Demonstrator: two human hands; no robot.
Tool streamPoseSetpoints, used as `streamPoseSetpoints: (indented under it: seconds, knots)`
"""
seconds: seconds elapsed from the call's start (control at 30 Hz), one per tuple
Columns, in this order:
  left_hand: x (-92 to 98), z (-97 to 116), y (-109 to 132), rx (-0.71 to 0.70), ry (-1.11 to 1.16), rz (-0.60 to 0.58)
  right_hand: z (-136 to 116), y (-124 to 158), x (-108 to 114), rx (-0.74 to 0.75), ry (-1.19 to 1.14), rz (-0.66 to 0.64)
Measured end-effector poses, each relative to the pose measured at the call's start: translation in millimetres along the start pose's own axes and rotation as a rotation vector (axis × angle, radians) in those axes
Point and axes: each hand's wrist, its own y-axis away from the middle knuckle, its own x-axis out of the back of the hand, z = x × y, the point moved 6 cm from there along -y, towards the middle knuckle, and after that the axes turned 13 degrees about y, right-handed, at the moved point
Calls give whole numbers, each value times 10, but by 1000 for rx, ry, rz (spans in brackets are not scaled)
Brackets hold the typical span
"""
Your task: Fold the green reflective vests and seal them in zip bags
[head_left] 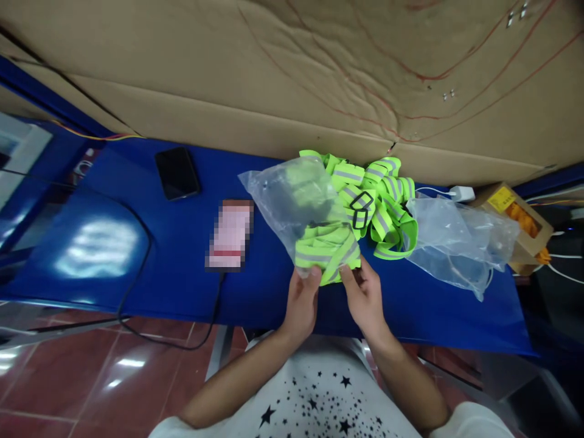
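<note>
Left grip (302, 299), right grip (364, 293) on bundle (325, 246) edge

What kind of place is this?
Probably a small packing bench: a blue table, cardboard sheets behind, a heap of neon reflective straps, and the left hand and right hand holding a strap-filled clear bag.

Thin, glossy, crinkled plastic on the bag (283, 201); woven cloth with shiny grey stripes on the straps (383, 222); smooth gloss on the blue table (159, 267); matt creased cardboard (274, 79) beyond.
</note>
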Motion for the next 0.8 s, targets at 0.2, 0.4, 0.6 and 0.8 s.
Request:
streamPoseSetpoints:
  seconds: [0.2,0.4,0.6,0.8]
  knots:
    - [133,240,-66,-13,-10,-40,38,7,-9,86,35,-278]
    - [173,205,-70,17,4,66,56,-29,-56,64,103,-233]
    - [133,166,-101,-23,38,113,45,34,-165,38,-76,-158]
    - [80,-5,-95,119,-85,-20,97,-14,57,5,10,75]
